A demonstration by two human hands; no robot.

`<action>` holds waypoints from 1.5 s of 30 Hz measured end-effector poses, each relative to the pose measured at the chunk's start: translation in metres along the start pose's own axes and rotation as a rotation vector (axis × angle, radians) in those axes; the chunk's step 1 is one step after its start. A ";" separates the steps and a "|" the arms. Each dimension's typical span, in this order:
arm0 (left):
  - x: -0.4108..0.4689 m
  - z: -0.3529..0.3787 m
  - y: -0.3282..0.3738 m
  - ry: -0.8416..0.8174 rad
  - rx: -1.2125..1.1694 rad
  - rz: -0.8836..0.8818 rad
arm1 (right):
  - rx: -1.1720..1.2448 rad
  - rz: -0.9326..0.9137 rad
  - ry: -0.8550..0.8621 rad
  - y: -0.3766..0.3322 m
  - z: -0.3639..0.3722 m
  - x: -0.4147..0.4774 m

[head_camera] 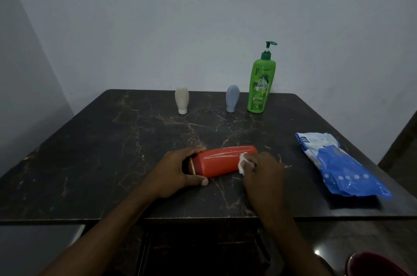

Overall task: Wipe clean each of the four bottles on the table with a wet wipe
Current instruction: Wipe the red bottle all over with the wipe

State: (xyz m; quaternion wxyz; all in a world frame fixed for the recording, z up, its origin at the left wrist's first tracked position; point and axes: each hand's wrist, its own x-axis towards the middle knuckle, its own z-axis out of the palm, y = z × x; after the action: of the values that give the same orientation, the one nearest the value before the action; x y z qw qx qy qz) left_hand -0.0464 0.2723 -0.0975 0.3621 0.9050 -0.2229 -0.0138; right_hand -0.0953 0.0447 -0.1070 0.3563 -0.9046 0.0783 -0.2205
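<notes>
The left hand [178, 172] grips the red bottle [222, 161] by its cap end; the right hand [261, 172] pinches the wet wipe [242, 163]; best to roll the bottle while wiping lengthwise.

Head-worn view, angled down, close over table [90, 163]

This looks like a plain room in a home. A dark marble-patterned table [90, 140] stands with its far edge against a bare pale wall [203, 16]. Household toiletries stand along that far edge: a green pump bottle [261, 86] labelled Vatika, a small blue-grey bottle [232, 98] and a small beige bottle [181, 99], both on their caps. A blue pack of wipes [340, 165] lies on the table's right side. A glossy dark floor [316, 253] shows below the table's near right corner.
</notes>
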 end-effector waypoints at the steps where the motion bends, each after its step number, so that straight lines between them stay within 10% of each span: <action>1: 0.000 0.000 0.000 0.004 0.002 0.001 | -0.007 -0.048 -0.024 -0.012 0.007 -0.009; 7: -0.001 0.002 -0.001 0.043 0.028 0.047 | -0.035 -0.343 -0.084 -0.043 0.034 -0.040; 19: -0.001 0.001 0.000 0.009 0.015 -0.002 | -0.054 0.031 0.031 0.013 -0.009 0.010; 30: -0.002 0.003 -0.002 0.063 -0.008 0.029 | -0.027 -0.376 -0.150 -0.050 0.029 -0.025; 39: -0.002 0.003 -0.003 0.043 -0.016 0.015 | -0.034 0.010 0.025 0.011 -0.015 0.018; 45: -0.005 0.002 0.003 0.062 0.008 0.012 | -0.025 -0.054 0.019 -0.017 0.001 0.012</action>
State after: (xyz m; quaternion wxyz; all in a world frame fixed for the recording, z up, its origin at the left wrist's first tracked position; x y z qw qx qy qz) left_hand -0.0526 0.2712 -0.0974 0.3652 0.9051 -0.2169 0.0173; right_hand -0.0851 0.0541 -0.0919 0.3381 -0.9086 0.0602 -0.2377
